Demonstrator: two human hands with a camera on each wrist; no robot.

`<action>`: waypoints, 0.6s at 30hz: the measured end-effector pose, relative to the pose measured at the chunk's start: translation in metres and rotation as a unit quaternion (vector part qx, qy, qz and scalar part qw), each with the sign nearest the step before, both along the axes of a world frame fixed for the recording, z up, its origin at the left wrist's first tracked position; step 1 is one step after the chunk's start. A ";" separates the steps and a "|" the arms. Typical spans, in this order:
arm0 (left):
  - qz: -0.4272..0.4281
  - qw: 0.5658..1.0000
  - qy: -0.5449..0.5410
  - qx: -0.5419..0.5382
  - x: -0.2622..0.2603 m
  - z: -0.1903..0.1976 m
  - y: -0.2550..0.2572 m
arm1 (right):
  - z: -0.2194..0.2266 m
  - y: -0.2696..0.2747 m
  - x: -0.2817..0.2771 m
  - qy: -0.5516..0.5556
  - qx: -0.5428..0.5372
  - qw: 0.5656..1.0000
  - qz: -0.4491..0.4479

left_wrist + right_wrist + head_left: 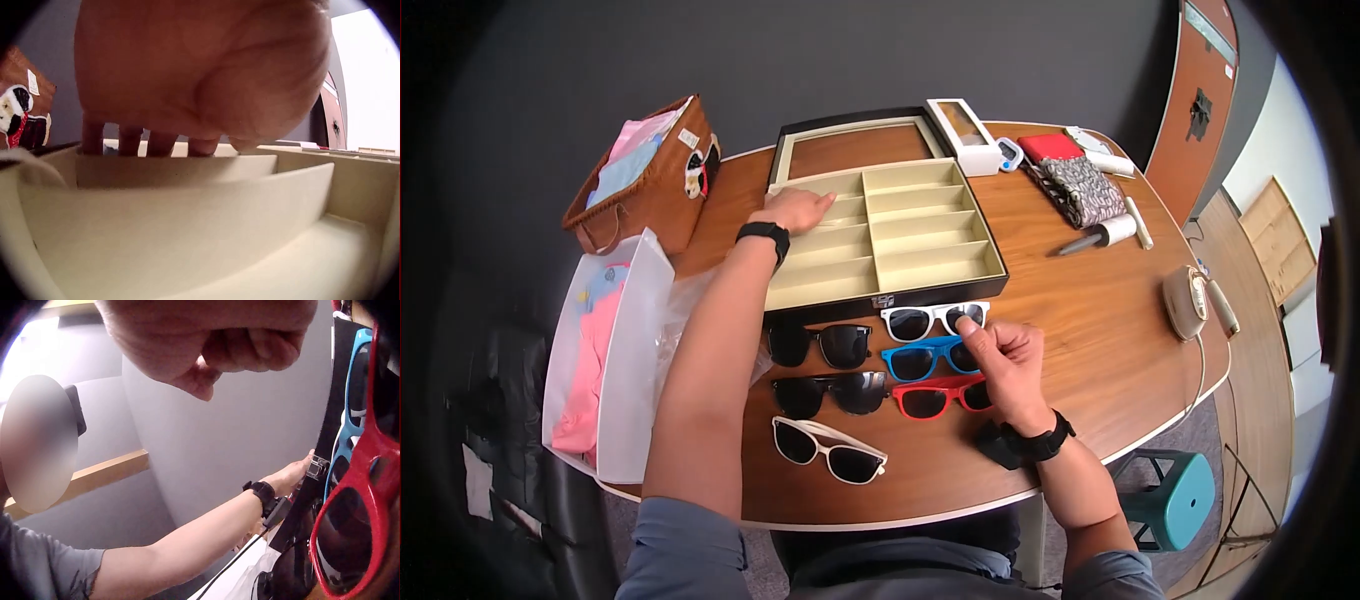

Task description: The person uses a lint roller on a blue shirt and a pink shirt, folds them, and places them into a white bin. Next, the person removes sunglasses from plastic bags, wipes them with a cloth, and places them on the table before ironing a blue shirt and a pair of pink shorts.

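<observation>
A black box with cream compartments [930, 232] stands on the table. My left hand [798, 210] is over its left column; in the left wrist view that hand [200, 69] has its fingers extended beyond a cream divider [175, 231], tips hidden. Its hold on anything cannot be seen. My right hand [1012, 370], fingers curled and empty, hovers by the white sunglasses [910, 323], blue sunglasses [912, 363] and red sunglasses [925, 402]. The right wrist view shows this hand [212, 337] above and left of the red frame [369, 462].
Black sunglasses [845, 347], another dark pair [800, 397] and a cream pair [855, 465] lie left of the coloured ones. A white bin [625, 370] and brown basket [685, 200] stand left. Right are a patterned pouch [1085, 190], lint roller [1115, 231] and corded device [1185, 303].
</observation>
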State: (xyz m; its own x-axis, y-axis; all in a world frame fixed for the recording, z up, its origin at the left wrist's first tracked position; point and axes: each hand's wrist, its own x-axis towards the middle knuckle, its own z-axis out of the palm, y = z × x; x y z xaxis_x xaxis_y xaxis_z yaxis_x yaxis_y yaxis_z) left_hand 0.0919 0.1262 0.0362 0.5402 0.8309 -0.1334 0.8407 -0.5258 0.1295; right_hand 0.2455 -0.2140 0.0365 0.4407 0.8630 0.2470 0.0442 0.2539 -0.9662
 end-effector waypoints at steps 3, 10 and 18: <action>-0.005 1.000 0.004 0.021 -0.002 0.002 -0.004 | 0.002 0.000 0.001 -0.004 -0.008 1.000 -0.004; -0.193 0.932 -0.295 0.088 -0.025 0.056 -0.117 | 0.002 0.000 -0.001 0.007 0.020 1.000 -0.009; -0.362 0.863 -0.331 -0.122 -0.047 0.060 -0.262 | 0.003 -0.002 -0.001 -0.236 0.090 0.954 0.162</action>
State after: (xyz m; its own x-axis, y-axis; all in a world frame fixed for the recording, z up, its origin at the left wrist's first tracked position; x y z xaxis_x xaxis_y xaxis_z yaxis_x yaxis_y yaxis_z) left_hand 0.0454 -0.1353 0.0967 0.9305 0.2344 0.2814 0.0020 -0.7716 0.6361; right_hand 0.2447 -0.2163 0.0397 -0.0386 0.8599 0.5090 0.3547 0.4880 -0.7975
